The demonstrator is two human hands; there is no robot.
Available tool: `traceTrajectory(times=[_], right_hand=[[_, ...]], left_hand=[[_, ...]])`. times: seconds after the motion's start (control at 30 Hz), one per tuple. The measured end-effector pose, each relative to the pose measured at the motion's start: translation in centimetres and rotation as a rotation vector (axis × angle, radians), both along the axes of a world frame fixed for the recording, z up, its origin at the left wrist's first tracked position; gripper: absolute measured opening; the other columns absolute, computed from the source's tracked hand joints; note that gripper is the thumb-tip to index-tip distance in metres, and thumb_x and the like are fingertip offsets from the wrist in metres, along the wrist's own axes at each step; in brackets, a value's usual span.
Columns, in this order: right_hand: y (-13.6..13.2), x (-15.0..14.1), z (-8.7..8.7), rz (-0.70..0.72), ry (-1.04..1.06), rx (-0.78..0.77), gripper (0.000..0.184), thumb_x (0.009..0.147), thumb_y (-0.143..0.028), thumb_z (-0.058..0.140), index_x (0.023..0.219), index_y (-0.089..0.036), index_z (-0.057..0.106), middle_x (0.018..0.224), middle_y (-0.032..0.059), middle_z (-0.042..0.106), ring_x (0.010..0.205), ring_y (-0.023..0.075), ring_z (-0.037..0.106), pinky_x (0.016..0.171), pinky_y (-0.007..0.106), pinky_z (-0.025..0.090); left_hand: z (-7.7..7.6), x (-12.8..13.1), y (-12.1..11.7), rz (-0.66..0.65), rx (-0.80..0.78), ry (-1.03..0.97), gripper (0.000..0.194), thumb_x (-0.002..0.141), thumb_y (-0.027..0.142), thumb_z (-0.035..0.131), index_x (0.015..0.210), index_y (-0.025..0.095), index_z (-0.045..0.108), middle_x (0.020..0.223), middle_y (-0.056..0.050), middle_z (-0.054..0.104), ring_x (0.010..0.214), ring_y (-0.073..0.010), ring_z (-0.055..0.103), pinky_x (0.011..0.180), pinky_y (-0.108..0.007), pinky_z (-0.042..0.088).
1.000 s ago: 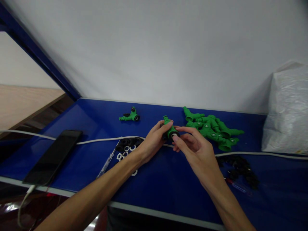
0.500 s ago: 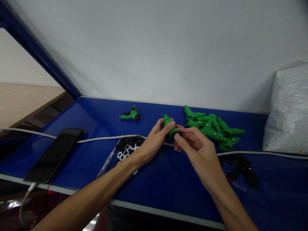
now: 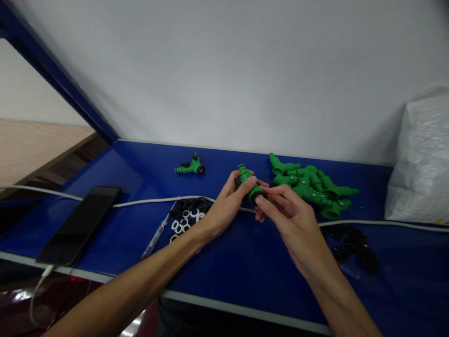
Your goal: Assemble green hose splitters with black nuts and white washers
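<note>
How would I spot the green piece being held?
Find the blue table, then the left hand and right hand near its middle. Between them is a green piece with a black ring at one end. Only this one is held; the green pile lies right, a lone piece left.

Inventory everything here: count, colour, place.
Held fitting: 1, green/black, centre
Lone fitting: 1, green/black, back left
Piled fittings: several, green, back right
Rings: several, white, left of centre
Round pieces: several, black, behind rings
Screwdriver: 1, clear, beside rings
Second tool: 1, clear/red, right
Small parts: many, black, right
Phone: 1, black, left
Phone cable: 1, white, at phone
Bench cable: 1, white, across
Bag: 1, white, right
Bench: 1, blue, beneath
Wall: 1, grey, behind
Board: 1, tan, left
Frame: 1, blue, left
Left hand, right hand: 1 each, on held fitting
</note>
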State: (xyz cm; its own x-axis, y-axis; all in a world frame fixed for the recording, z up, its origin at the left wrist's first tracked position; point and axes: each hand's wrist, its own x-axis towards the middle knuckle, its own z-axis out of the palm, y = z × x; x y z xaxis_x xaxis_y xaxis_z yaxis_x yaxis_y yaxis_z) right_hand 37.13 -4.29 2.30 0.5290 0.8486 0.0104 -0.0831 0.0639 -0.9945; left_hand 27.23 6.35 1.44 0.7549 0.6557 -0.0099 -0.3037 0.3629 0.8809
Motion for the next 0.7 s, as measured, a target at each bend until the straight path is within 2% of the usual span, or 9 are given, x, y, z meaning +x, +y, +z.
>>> traceTrajectory(times=[0.2, 0.4, 0.53, 0.63, 0.7], right_hand=[[0.04, -0.05, 0.3, 0.014, 0.032, 0.003, 0.023, 0.082, -0.039, 0.084, 0.086, -0.024, 0.066, 0.078, -0.0022, 0.071, 0.065, 0.0139, 0.061, 0.065, 0.03, 0.049], [0.02, -0.22, 0.57, 0.014, 0.08, 0.02, 0.024, 0.081, -0.037, 0.085, 0.085, -0.023, 0.065, 0.077, -0.0022, 0.072, 0.064, 0.0129, 0.061, 0.064, 0.029, 0.049], [0.09, -0.26, 0.34, 0.037, 0.128, -0.006, 0.031, 0.082, -0.041, 0.083, 0.099, -0.024, 0.064, 0.07, -0.0017, 0.074, 0.062, 0.0156, 0.068, 0.062, 0.029, 0.054], [0.16, -0.28, 0.31, 0.057, 0.175, -0.018, 0.04, 0.083, -0.045, 0.082, 0.111, -0.024, 0.061, 0.076, 0.0022, 0.079, 0.067, 0.0206, 0.075, 0.065, 0.033, 0.059], [0.18, -0.25, 0.41, 0.037, 0.17, 0.001, 0.038, 0.083, -0.044, 0.082, 0.111, -0.025, 0.063, 0.082, 0.003, 0.08, 0.075, 0.0218, 0.078, 0.071, 0.034, 0.061]], left_hand=[[-0.18, 0.0, 0.02, -0.001, -0.005, -0.005, 0.037, 0.09, 0.045, 0.072, 0.11, 0.022, 0.053, 0.103, -0.003, 0.071, 0.084, -0.0164, 0.066, 0.073, -0.029, 0.054], [-0.41, -0.08, 0.02, 0.036, -0.005, 0.021, 0.04, 0.086, 0.048, 0.076, 0.11, 0.022, 0.057, 0.107, -0.003, 0.071, 0.091, -0.0172, 0.066, 0.082, -0.029, 0.053], [-0.45, -0.06, 0.07, 0.063, -0.012, 0.021, 0.035, 0.089, 0.045, 0.073, 0.11, 0.022, 0.058, 0.109, -0.003, 0.071, 0.098, -0.0175, 0.065, 0.087, -0.029, 0.051], [-0.23, -0.02, 0.26, 0.087, -0.021, 0.021, 0.028, 0.089, 0.041, 0.072, 0.106, 0.022, 0.06, 0.109, -0.004, 0.071, 0.103, -0.0173, 0.064, 0.092, -0.028, 0.049], [0.02, -0.05, 0.5, 0.106, 0.003, 0.031, 0.026, 0.088, 0.038, 0.074, 0.104, 0.021, 0.062, 0.111, -0.004, 0.07, 0.106, -0.0176, 0.063, 0.094, -0.029, 0.047]])
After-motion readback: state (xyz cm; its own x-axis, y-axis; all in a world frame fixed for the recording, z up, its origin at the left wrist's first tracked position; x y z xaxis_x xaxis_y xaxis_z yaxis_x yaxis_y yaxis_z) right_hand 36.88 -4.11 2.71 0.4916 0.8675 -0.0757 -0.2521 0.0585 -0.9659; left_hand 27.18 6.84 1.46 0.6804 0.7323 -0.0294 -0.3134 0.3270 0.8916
